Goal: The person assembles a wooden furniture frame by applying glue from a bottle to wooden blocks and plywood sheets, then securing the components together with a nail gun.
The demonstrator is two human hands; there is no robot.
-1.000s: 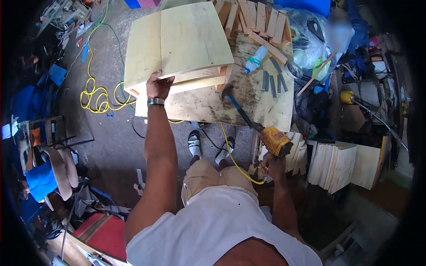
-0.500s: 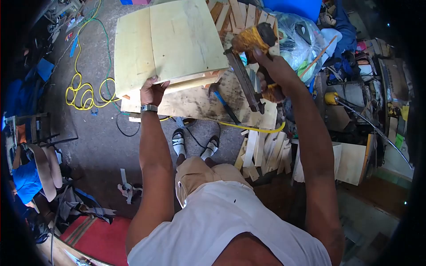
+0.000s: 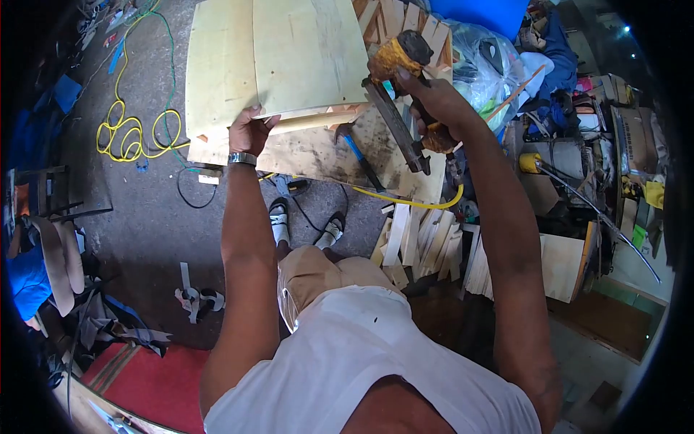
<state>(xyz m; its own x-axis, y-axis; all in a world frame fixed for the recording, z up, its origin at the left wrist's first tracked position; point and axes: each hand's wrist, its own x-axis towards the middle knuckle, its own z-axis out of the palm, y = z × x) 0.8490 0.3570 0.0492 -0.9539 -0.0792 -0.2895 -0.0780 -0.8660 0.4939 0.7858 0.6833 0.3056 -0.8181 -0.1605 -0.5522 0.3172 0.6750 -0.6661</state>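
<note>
My left hand [image 3: 250,133] grips the near edge of a pale wooden panel piece [image 3: 300,54], thumb on top and fingers beneath. The panel has a seam down its face and rests over the workbench [image 3: 289,158]. My right hand [image 3: 432,108] is wrapped round the handle of a worn nail gun [image 3: 399,123] with yellow tape. The gun is at the panel's right corner, its long magazine slanting down toward me. A hammer [image 3: 356,154] with a blue and black handle lies on the bench between my hands.
A yellow air hose [image 3: 426,205] runs along the bench's near edge. Wood strips [image 3: 419,239] are piled below it. A clear plastic bag [image 3: 483,72] sits at the right. Coiled yellow hose [image 3: 130,141] lies on the floor at left, and a person's blue clothing [image 3: 29,278] shows farther left.
The view has shifted slightly. The nail gun has moved a little left and up in the frame, still in my right hand. My left hand keeps its hold on the panel.
</note>
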